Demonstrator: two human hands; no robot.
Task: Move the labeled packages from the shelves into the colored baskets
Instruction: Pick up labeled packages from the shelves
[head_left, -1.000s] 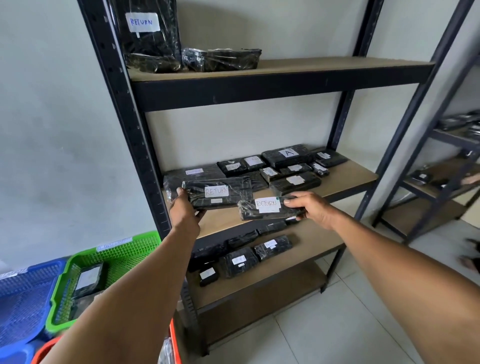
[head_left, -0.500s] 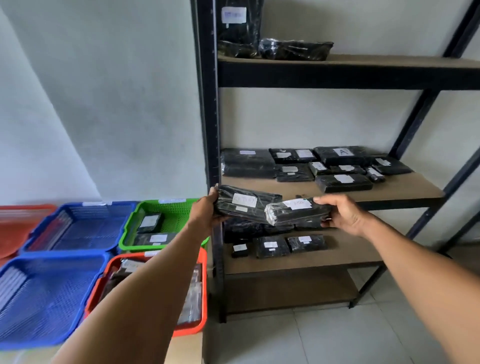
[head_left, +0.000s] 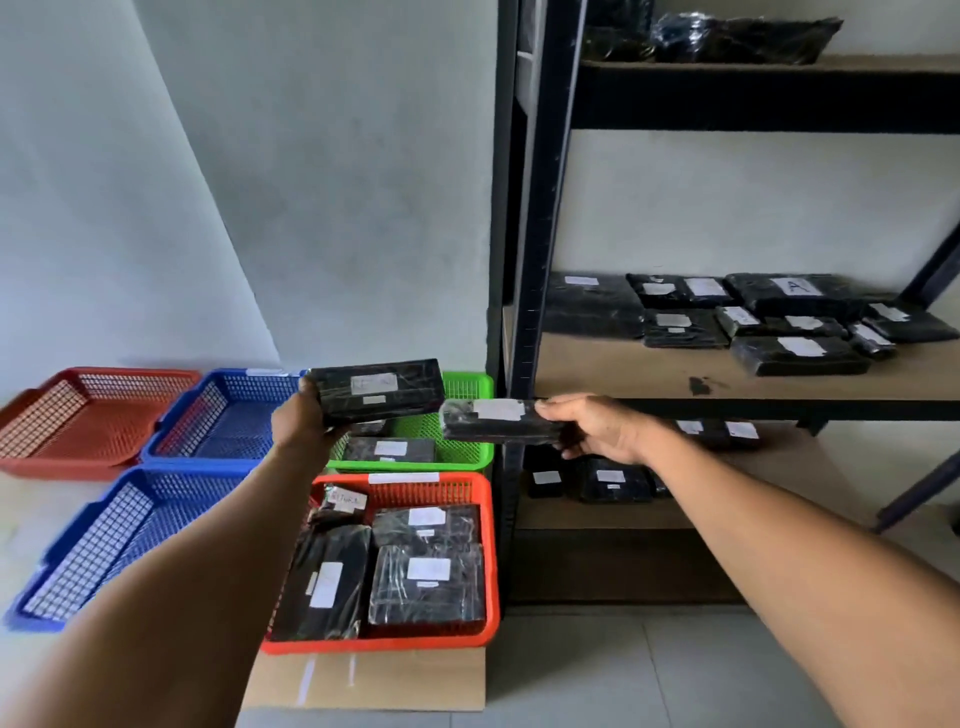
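Crowding orange basket: black packages; shelf post just beside.

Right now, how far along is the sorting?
Partly done. The near orange basket already holds several packages and the green basket a couple. In hand: the left hand and right hand each grip one labeled package above the baskets. Left: many packages on the middle shelf, more above and below. Both blue baskets look empty.

Two black wrapped packages with white labels are held in the air: the larger package, tilted, above the green basket; the slimmer package at its 4 o'clock. The near orange basket holds four packages.
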